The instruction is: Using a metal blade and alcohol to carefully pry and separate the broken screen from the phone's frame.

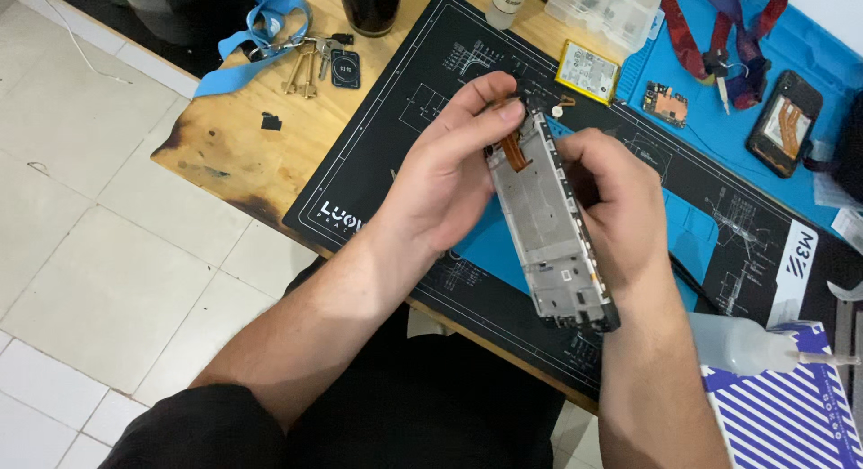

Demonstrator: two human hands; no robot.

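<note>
Both hands clamp phone frame (553, 231) over mat's (395, 118) near edge. Left hand (445, 177) pinches orange flex (515, 151); right hand (620, 208) fingers hidden behind frame.

Opened phone frame (550, 235), bare metal inside up (orange flex cable at top), tilted above mat

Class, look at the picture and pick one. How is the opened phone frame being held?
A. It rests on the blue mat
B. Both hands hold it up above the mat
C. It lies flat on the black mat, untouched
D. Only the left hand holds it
B: the left hand and right hand both grip the phone frame, raised over the black mat.
</note>
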